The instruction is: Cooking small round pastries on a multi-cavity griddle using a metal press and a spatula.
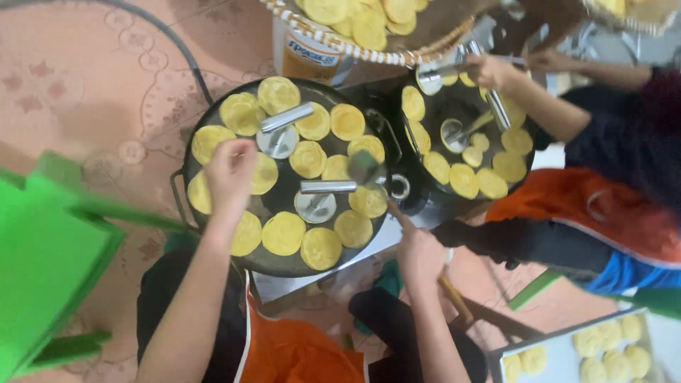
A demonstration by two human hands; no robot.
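A round black griddle carries several flat yellow dough rounds and two metal presses with handles. My left hand hovers over the griddle's left side, fingers curled above a yellow round; whether it pinches one is hidden. My right hand grips the wooden handle of a spatula, whose metal blade lies over the rounds near the griddle's right edge.
A second griddle with yellow rounds lies to the right, where another person's hand holds a press. A woven basket of rounds is at the top, a tray of rounds at bottom right, a green stool at left.
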